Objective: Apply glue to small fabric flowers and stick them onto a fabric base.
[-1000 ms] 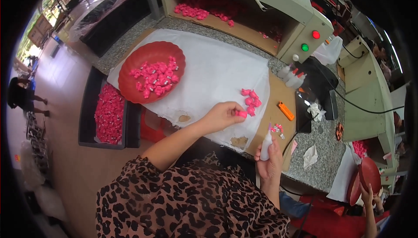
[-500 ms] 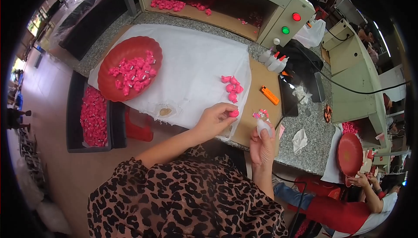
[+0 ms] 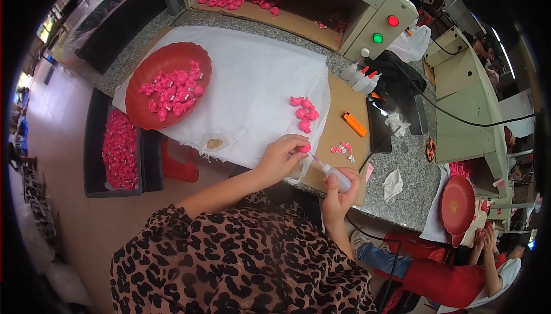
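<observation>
Between its thumb and fingers, my left hand (image 3: 281,158) pinches a small pink piece (image 3: 305,148) above the near edge of the white sheet. My right hand (image 3: 340,193) is closed round a small translucent squeeze bottle (image 3: 337,178). The bottle's thin nozzle (image 3: 317,160) points up and left at the pink piece, its tip close to it; whether they touch I cannot tell. Beyond my left hand, several loose pink pieces (image 3: 305,113) lie on the white sheet (image 3: 252,84). Tiny pink and silvery bits (image 3: 342,148) lie on the cardboard (image 3: 338,101) past the bottle.
A red scalloped bowl (image 3: 138,84) of pink pieces stands left, above a dark crate (image 3: 152,165) beside the table. Right are an orange lighter (image 3: 354,124), white bottles (image 3: 365,81), crumpled tissue (image 3: 392,185) and a black cable (image 3: 459,119). A lit machine (image 3: 373,21) stands behind. A co-worker (image 3: 442,279) sits right.
My right hand has tipped the bottle over from upright, bringing its nozzle to the pink piece. My left hand keeps its pinch. The co-worker's hands have left the red plate and come together.
</observation>
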`<state>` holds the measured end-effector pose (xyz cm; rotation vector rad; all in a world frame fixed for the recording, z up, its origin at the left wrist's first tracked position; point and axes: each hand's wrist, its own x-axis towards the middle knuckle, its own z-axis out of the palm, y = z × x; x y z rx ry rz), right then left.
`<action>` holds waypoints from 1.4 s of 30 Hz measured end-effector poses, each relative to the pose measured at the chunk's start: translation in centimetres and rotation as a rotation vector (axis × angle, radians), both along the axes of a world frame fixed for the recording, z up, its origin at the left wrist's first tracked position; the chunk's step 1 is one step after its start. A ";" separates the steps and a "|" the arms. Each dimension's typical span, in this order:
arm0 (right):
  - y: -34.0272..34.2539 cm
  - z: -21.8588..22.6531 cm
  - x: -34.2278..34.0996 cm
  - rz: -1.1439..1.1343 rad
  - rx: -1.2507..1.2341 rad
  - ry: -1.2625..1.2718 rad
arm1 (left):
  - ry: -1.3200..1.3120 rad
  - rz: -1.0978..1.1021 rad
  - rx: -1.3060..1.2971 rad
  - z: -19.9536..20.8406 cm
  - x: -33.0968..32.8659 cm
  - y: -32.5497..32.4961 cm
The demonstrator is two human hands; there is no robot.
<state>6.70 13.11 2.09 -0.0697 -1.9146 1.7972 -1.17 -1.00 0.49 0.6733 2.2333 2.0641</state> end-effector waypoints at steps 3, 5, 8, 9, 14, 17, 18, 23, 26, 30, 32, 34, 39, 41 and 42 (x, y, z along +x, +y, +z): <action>0.1 -0.2 0.0 -0.013 0.083 0.004 | -0.004 -0.004 -0.004 -0.2 0.0 0.0; 0.4 -0.4 -0.1 -0.004 0.131 -0.001 | -0.001 -0.004 0.001 -0.2 0.0 0.0; 0.5 -1.0 -0.1 -0.006 0.152 -0.006 | 0.001 -0.003 0.008 -0.2 0.0 0.0; 0.5 -1.0 -0.1 -0.006 0.152 -0.007 | 0.002 0.000 0.004 -0.2 0.0 0.0; 0.3 -0.6 -0.2 -0.006 0.171 0.006 | 0.027 0.004 -0.011 -0.3 0.1 0.0; 0.8 -0.9 -0.2 -0.019 0.274 0.021 | 0.040 0.002 -0.011 -0.2 0.1 0.0; 0.7 -0.9 -0.3 -0.018 0.274 0.021 | 0.039 0.003 -0.016 -0.3 0.1 0.0; 0.5 -0.9 -0.2 -0.004 0.247 0.028 | 0.034 0.010 0.002 -0.4 0.1 0.0; 0.3 -0.4 -0.2 0.010 0.195 -0.009 | 0.043 0.004 -0.007 -0.3 0.1 0.0; 0.2 -0.3 -0.2 0.001 0.188 -0.002 | 0.021 0.000 0.008 -0.2 0.1 -0.1; 0.4 -0.5 -0.3 -0.004 0.189 0.003 | 0.007 0.000 0.022 0.0 0.0 0.0; 0.3 0.0 -0.4 0.004 0.121 -0.021 | 0.008 -0.026 0.017 0.0 0.0 -0.2; 0.3 0.0 -0.4 -0.010 0.028 -0.064 | 0.003 -0.040 0.003 -0.1 0.0 -0.2; 0.4 0.1 -0.4 -0.010 -0.023 -0.086 | -0.003 -0.043 0.014 0.0 -0.1 -0.2; 0.4 0.1 -0.5 -0.011 -0.023 -0.086 | -0.003 -0.045 0.019 0.1 0.0 -0.2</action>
